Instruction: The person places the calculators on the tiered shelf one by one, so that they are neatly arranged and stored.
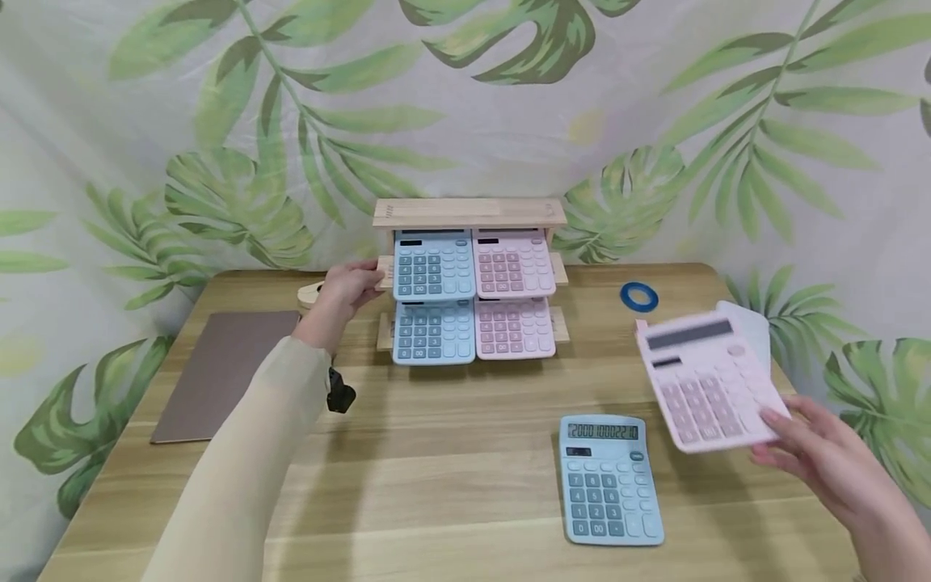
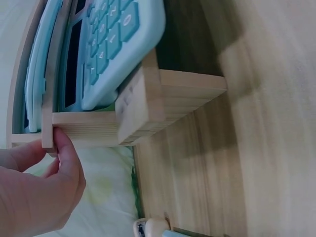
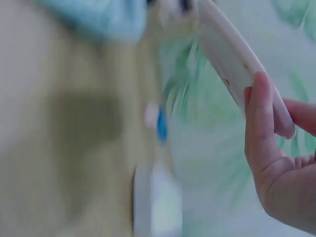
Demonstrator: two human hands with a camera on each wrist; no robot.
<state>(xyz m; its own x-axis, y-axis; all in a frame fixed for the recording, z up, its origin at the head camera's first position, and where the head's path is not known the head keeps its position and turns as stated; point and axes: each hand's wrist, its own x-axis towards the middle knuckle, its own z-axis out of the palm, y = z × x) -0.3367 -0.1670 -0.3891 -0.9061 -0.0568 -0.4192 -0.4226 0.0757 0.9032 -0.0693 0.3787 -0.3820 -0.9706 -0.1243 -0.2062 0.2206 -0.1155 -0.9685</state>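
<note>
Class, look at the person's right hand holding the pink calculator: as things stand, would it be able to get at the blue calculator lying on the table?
Probably yes for reach: the blue calculator lies just beside the right hand with bare table between. But that hand already grips the pink calculator, so it would likely need to set it down first.

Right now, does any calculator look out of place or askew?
Yes. One blue calculator lies alone on the table, display lit, away from the wooden rack. The right hand holds a pink calculator tilted in the air.
</note>
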